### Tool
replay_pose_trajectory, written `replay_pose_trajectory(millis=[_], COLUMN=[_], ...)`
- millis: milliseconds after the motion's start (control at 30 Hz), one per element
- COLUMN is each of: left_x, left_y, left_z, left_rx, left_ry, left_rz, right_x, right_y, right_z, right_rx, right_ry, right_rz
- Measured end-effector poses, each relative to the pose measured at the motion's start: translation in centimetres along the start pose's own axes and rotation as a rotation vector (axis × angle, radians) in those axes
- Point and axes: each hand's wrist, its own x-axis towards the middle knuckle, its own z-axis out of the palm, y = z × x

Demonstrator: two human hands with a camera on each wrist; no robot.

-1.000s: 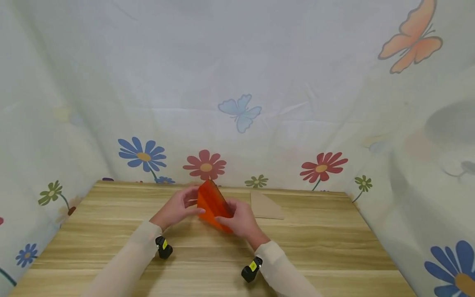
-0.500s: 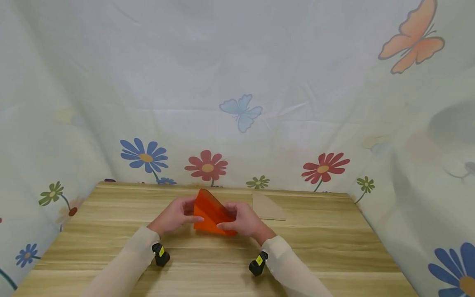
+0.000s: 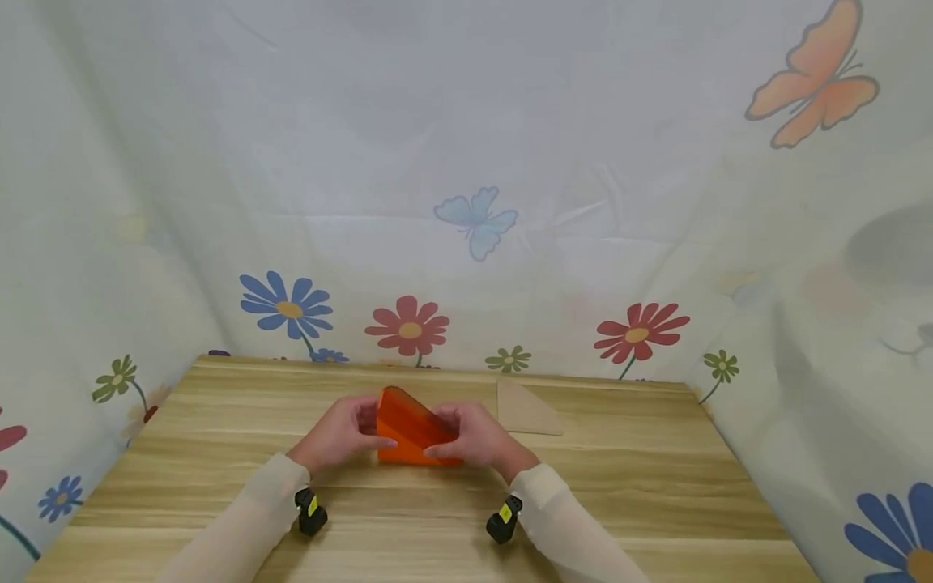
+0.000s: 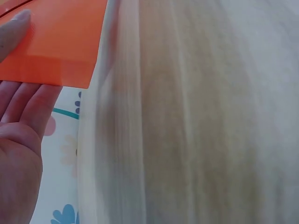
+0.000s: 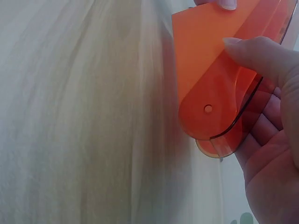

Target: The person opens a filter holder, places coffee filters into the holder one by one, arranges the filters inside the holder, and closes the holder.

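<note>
Here, the left hand (image 3: pixel 338 436) and right hand (image 3: pixel 481 437) pinch an orange plastic piece (image 3: pixel 405 433); yellow wrist labels (image 3: pixel 313 504) are illegible.

translucent orange piece (image 3: pixel 408 433), one end rounded, between left hand (image 3: pixel 342 435) and right hand (image 3: pixel 477 437)

The wooden tabletop (image 3: pixel 656 478) leaves passage left and right; the orange plastic piece (image 3: pixel 408 431) obstructs its middle, floral fabric (image 3: pixel 350 162) its far edge.
</note>
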Motion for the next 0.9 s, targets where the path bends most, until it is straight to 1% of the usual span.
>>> replay_pose_trajectory(millis=[300, 633, 800, 900], left_x=[-0.4, -0.4, -0.6, -0.6], left_y=[-0.4, -1.1, -1.1, -0.9], left_z=[0.3, 0.4, 0.4, 0.4], left_rx=[-0.008, -0.028, -0.009, -0.012], left_ry=[-0.031, -0.045, -0.041, -0.049], left_rz=[0.013, 0.022, 0.019, 0.020], right_x=[-0.2, -0.4, -0.5, -0.5], right_y=[0.3, 0.0, -0.1, -0.1], right_z=[0.5, 0.7, 0.8, 0.8], right_rx=[-0.008, -0.018, -0.016, -0.032], right_ry=[-0.022, -0.032, -0.029, -0.025], right_rz=[-0.030, -0.018, -0.007, -0.007])
